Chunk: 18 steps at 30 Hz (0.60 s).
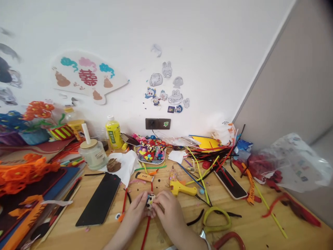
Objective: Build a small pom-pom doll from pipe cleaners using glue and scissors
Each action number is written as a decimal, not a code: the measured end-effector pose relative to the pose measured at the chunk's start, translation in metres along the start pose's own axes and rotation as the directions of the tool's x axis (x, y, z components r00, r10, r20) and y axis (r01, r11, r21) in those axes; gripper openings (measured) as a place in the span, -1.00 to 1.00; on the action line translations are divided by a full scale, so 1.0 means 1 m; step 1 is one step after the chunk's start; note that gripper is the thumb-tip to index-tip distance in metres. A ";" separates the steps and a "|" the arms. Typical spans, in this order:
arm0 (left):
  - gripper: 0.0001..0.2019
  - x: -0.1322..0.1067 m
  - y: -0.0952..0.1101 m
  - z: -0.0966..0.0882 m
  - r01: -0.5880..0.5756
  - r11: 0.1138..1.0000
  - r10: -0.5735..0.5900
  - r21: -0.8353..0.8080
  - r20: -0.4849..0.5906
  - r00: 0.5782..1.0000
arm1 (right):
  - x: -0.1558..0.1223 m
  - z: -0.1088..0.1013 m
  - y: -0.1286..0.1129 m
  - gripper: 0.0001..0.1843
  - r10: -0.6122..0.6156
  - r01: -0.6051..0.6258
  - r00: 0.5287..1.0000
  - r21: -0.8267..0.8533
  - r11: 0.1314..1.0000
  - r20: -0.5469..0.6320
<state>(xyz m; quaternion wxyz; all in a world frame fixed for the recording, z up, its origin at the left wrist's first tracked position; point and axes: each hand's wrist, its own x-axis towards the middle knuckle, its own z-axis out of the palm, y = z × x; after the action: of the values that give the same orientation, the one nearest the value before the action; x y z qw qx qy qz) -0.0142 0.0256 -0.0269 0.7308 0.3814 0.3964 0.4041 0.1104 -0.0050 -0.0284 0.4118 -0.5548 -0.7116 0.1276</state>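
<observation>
My left hand [136, 207] and my right hand [166, 210] meet above the wooden table, both closed on a small white, black and blue piece [150, 201]. Fingers cover much of it, so its exact kind is unclear. A red fuzzy stem [146, 232] passes below the hands. Just beyond them lie an orange-handled cutter [144, 177] and a yellow glue gun [184, 189]. Left of my left wrist is a googly eye [118, 216] beside a bit of orange. Scissors with a yellow loop [217, 229] and a red loop rest by my right forearm.
A black phone or tablet [100, 199] lies at left, another phone [231, 182] at right. Behind stand a candle jar [93, 156], a yellow bottle [113, 132] and a tray [156, 161] of small figures. Loose fuzzy stems [200, 173] and plastic bags [296, 163] crowd the right side.
</observation>
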 end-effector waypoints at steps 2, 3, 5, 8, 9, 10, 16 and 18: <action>-0.55 0.001 0.000 0.000 0.003 1.000 -0.003 -0.003 0.000 1.000 | 0.000 -0.002 0.000 -0.84 -0.015 0.015 1.000 -0.012 1.000 -0.002; -0.56 0.001 0.000 0.000 0.004 1.000 -0.004 -0.008 -0.004 1.000 | 0.000 -0.002 -0.001 -0.85 -0.023 0.023 1.000 -0.018 1.000 -0.004; -0.57 0.003 0.000 -0.001 0.004 1.000 -0.004 -0.019 -0.009 1.000 | -0.001 -0.003 -0.001 -0.85 -0.034 0.034 0.999 -0.033 0.999 -0.008; -0.55 0.005 -0.002 -0.005 0.024 1.000 -0.024 -0.012 0.001 1.000 | -0.002 -0.002 -0.002 -0.85 -0.043 0.042 0.999 -0.068 0.997 -0.009; -0.53 0.006 -0.003 -0.006 0.032 0.999 -0.032 -0.005 0.004 0.999 | -0.002 -0.001 -0.003 -0.85 -0.046 0.045 0.999 -0.083 0.995 -0.013; -0.53 0.006 -0.004 -0.006 0.033 0.999 -0.033 0.000 0.001 0.999 | -0.002 -0.001 -0.003 -0.86 -0.051 0.049 0.999 -0.100 0.994 -0.015; -0.56 0.009 -0.005 -0.009 0.016 0.996 -0.014 0.089 -0.030 0.999 | 0.000 0.003 -0.002 -0.88 -0.085 0.083 0.996 -0.233 0.969 0.003; -0.51 0.011 -0.004 -0.012 0.015 0.987 -0.013 0.161 -0.012 1.000 | 0.000 0.004 0.000 -0.90 -0.100 0.095 0.995 -0.278 0.956 -0.004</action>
<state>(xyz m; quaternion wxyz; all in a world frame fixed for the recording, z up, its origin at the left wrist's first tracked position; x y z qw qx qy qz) -0.0199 0.0371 -0.0384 0.6982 0.4342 0.4346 0.3676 0.1074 -0.0037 -0.0304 0.3423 -0.5724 -0.7451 0.0011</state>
